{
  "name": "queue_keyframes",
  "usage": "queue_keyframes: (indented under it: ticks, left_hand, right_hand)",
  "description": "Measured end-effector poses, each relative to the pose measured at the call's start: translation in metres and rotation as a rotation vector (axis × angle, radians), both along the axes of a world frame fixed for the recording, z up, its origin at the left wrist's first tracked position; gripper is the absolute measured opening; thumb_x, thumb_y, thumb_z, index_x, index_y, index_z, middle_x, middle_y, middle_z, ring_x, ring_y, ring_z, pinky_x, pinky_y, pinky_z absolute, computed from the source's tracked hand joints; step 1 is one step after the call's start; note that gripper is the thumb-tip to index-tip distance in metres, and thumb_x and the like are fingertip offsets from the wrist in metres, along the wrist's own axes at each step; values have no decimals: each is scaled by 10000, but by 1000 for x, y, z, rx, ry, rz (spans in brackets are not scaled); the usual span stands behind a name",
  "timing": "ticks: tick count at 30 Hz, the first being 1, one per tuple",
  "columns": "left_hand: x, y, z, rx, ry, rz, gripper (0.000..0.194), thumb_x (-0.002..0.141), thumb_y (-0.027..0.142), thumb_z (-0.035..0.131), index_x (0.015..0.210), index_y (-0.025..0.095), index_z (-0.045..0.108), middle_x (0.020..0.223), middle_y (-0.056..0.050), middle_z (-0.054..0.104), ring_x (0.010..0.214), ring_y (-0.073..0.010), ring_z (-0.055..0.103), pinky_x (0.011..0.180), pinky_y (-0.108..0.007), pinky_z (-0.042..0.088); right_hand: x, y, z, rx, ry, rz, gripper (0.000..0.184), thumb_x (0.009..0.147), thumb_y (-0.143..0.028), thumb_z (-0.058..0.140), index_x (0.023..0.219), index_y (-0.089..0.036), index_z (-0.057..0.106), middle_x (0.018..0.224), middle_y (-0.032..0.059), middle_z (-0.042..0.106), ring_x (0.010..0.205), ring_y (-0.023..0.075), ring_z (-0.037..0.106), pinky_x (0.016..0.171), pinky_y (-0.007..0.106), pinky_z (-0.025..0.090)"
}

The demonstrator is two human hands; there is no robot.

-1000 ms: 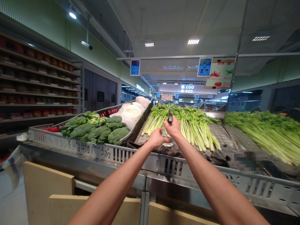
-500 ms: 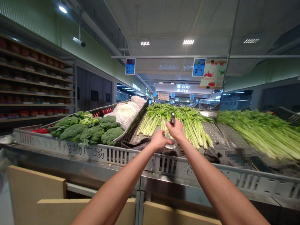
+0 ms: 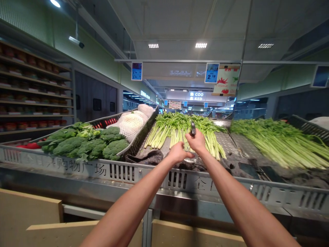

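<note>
My right hand (image 3: 196, 141) is closed around the neck of a spray bottle with a black head (image 3: 193, 128) and a clear lower part (image 3: 190, 159). The bottle stands out over the display, in front of the celery. My left hand (image 3: 178, 151) curls round the bottle's left side, with its thumb across the clear part; its other fingertips are partly hidden. Behind the hands lie bunches of celery (image 3: 164, 128), leaves toward the back and pale stalks toward me. Dark wet cloth (image 3: 146, 158) is bunched below them.
Broccoli (image 3: 89, 145) and white vegetables in foam nets (image 3: 131, 123) fill the left part. A grey slotted rail (image 3: 123, 172) runs along the front edge. At right, a mirror panel (image 3: 259, 127) reflects the celery. Price signs (image 3: 212, 73) hang above.
The view has turned slightly right, so the display sits further left. Both hands, with the spray bottle, have shifted a little to the right over the celery. The grip looks the same.
</note>
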State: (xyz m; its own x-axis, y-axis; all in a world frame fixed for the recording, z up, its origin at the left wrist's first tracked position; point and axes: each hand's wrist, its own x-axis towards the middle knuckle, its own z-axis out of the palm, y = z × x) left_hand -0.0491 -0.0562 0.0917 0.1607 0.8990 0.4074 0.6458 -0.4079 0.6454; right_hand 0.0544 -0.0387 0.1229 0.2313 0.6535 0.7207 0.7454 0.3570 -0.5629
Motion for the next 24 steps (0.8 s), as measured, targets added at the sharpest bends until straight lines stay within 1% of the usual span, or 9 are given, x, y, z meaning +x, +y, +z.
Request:
queue_keyframes:
  ticks: [5,10,15,24]
  left_hand:
    - [12,-1,-4,-12,0,-8,562,414,424,684,865,133,515,822,-48,553,766,-189,513,592,-229,365]
    - [23,1,-8,-8,-5,-42,580,431,435,671,903,137,513,831,-46,555,758,-180,513,589,-233,373]
    - [36,2,-10,-21,-34,-77,611,431,437,669,932,127,508,840,-49,550,777,-189,516,598,-239,376]
    - [47,0,-16,-36,-35,-97,552,433,389,682,896,138,516,796,-25,543,746,-166,508,592,-222,366]
  right_hand:
    - [12,-1,-4,-47,-21,-35,175,608,-359,427,637,-192,469,571,-4,498,504,120,416,465,231,279]
    - [25,-2,-9,-33,6,-27,176,613,-356,427,668,-192,461,587,-4,502,522,124,432,472,228,290]
    - [36,-5,-10,-4,11,-39,169,608,-352,434,671,-197,455,593,-11,505,541,130,442,486,229,299]
    - [48,-6,-18,23,-11,-75,153,613,-345,433,654,-198,447,589,-8,499,539,134,440,494,235,300]
